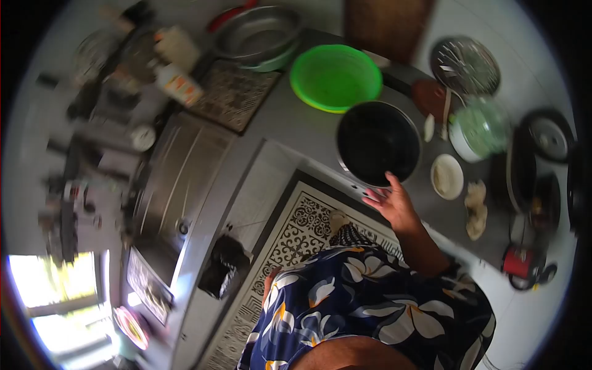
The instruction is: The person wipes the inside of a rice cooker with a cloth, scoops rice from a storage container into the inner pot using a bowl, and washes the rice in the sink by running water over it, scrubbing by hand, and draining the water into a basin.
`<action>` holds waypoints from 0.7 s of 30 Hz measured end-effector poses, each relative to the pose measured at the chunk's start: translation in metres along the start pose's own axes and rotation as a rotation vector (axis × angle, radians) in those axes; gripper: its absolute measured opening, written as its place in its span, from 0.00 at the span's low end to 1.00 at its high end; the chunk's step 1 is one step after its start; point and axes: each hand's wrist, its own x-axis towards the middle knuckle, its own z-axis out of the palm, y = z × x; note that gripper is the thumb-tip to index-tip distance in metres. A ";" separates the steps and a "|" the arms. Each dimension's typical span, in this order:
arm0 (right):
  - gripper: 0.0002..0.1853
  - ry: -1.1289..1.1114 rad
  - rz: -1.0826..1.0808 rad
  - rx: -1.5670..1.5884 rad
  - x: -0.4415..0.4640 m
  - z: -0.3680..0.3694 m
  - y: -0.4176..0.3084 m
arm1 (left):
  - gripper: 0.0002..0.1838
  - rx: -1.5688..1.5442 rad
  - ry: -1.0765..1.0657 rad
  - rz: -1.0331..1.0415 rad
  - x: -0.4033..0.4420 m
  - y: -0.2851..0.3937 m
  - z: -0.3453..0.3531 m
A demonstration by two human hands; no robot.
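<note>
A black pot sits near the front edge of the grey counter. My right hand is at its near rim, fingers spread and apart, with the thumb at the rim; whether the thumb touches it I cannot tell. Touching or just behind the pot is a bright green plastic basin. To the right of the pot stands a small white bowl with something pale inside. Of my left hand, only a sliver of skin seems to show beside the floral garment, and its fingers are hidden.
A pale cloth lies right of the bowl, near a translucent green-and-white container. A metal basin stands at the back. Left are the sink and a black bag. A patterned mat covers the floor.
</note>
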 end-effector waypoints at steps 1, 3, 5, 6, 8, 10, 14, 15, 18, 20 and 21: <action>0.31 0.040 0.003 0.057 -0.003 0.007 0.001 | 0.19 0.014 -0.046 0.029 0.006 0.027 -0.012; 0.21 -0.054 -0.052 0.101 0.007 0.003 0.004 | 0.20 0.061 -0.129 0.077 0.018 0.066 -0.029; 0.19 0.026 -0.058 0.136 0.014 0.004 0.004 | 0.20 0.102 -0.211 0.128 0.031 0.098 -0.041; 0.19 0.038 -0.089 0.160 0.013 0.007 0.004 | 0.21 0.124 -0.252 0.155 0.037 0.111 -0.046; 0.18 0.057 -0.122 0.104 0.010 0.011 0.004 | 0.21 0.173 -0.345 0.214 0.048 0.139 -0.052; 0.19 0.083 -0.165 0.144 0.006 0.018 0.009 | 0.22 0.230 -0.449 0.268 0.056 0.170 -0.058; 0.17 0.185 -0.193 0.214 -0.013 0.012 0.056 | 0.23 0.008 -0.613 0.359 0.066 0.200 -0.075; 0.16 0.232 -0.189 0.198 -0.024 0.013 0.068 | 0.23 0.043 -0.659 0.379 0.086 0.198 -0.082; 0.16 0.272 -0.215 0.275 -0.061 0.010 0.125 | 0.27 -0.316 -1.044 0.077 0.111 0.214 -0.092; 0.16 0.327 -0.241 0.352 -0.087 0.014 0.154 | 0.27 -0.186 -0.811 0.112 0.059 0.271 -0.103; 0.15 0.341 -0.218 0.331 -0.106 0.022 0.163 | 0.27 -0.126 -0.855 0.113 0.049 0.281 -0.106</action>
